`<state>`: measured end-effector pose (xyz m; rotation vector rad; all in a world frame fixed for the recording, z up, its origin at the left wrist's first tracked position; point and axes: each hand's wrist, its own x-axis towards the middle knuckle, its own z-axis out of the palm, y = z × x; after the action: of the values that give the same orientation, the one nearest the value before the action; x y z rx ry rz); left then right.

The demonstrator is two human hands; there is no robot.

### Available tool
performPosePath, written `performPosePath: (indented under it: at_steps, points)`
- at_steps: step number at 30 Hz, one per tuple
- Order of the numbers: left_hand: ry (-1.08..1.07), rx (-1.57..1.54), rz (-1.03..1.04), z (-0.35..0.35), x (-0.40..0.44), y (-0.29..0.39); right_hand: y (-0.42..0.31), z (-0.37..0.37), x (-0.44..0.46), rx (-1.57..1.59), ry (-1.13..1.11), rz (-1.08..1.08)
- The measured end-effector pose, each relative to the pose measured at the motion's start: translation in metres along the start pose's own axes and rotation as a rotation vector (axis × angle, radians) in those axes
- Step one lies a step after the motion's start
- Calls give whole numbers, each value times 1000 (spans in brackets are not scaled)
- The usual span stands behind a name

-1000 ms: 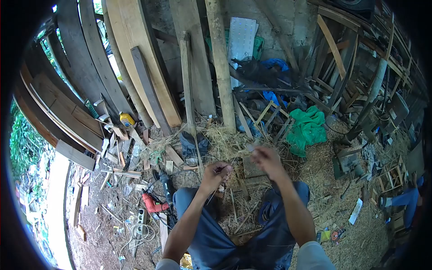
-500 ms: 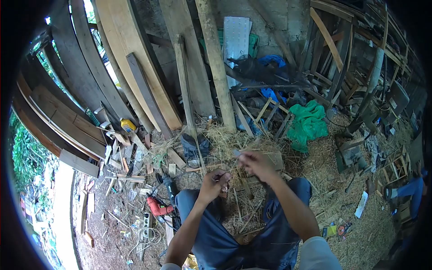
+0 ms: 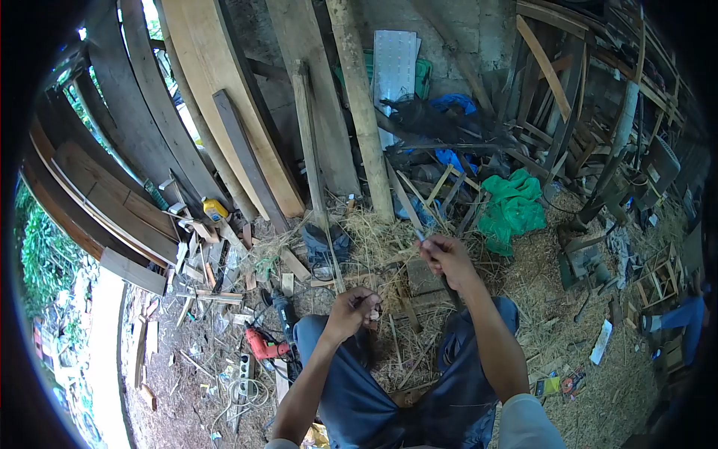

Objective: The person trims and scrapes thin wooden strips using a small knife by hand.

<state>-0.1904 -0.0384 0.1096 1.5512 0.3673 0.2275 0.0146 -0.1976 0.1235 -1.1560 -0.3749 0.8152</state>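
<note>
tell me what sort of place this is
Most likely a rough woodworking shed or a makeshift workshop: long boards stand propped at the back, a red power tool lies on the ground, and wood offcuts are scattered about.

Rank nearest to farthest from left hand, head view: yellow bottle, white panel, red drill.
1. Red drill, left of the left hand.
2. Yellow bottle, farther ahead and left.
3. White panel, ahead, by the back wall.

The right fingers [image 3: 436, 250] grip a slim tool [image 3: 420, 235].
</note>
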Motion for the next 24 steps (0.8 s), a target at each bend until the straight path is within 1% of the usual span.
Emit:
performPosePath:
  at_steps: [2, 3, 5, 6, 8, 11, 13, 15, 17, 18, 20, 23, 24]
  points:
    - [6, 44, 18, 0, 2, -1, 0, 15, -9, -154, -60, 106]
    - [8, 67, 24, 1, 2, 0, 1, 17, -9, -154, -61, 103]
    - [7, 95, 26, 3, -1, 3, 7, 18, -9, -86, -109, 179]
    - [32, 95, 28, 6, -4, 9, 7, 15, -8, -80, -108, 180]
    - [60, 94, 35, 7, -5, 13, 3, 8, -4, -114, -148, 128]
    - [48, 112, 42, 11, -4, 16, 3, 8, -1, -132, -122, 66]
    - [61, 49, -49, 14, -4, 22, 0, 8, -1, -140, -116, 60]
    - [41, 51, -2, 13, 0, 14, 0, 7, -1, -142, -106, 53]
    - [22, 53, 44, 10, -1, 9, 4, 3, 2, -263, 73, -21]
    - [33, 93, 44, 11, -4, 13, 0, -4, 4, -266, 72, -23]
    - [45, 137, 42, 8, -9, 15, -10, -18, 8, -87, 106, -58]
    - [80, 123, 9, 5, -8, 15, 1, -13, 3, -108, 110, -93]
    - [133, 285, 152, 5, -6, 13, 1, -13, 3, -108, 111, -91]
